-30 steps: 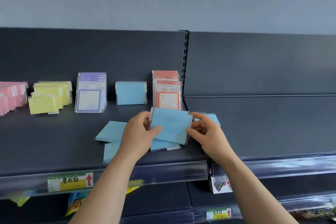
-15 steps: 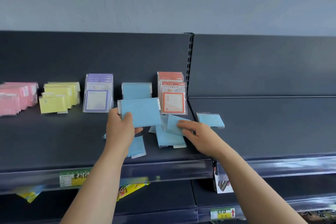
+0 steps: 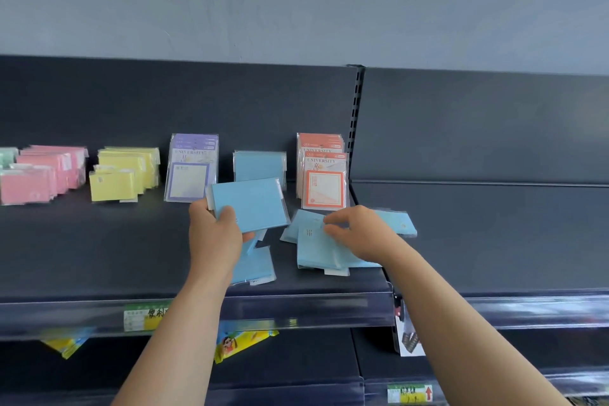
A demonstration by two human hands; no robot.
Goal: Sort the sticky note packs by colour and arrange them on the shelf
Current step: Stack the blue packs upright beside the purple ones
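On shelf (image 3: 99, 257), left hand (image 3: 216, 234): grip pinching held blue pack (image 3: 250, 206) at its left edge, tilted, raised just before blue stack (image 3: 260, 165).
Right hand (image 3: 359, 231): grip curled onto loose blue packs (image 3: 316, 250) lying flat, apparently pinching one.
Slot: between purple packs (image 3: 192, 171) and orange packs (image 3: 324, 175).
Placement: stand upright, face out, flush against stack (glossy wrap, likely slippery).
Release: only once edges squared.
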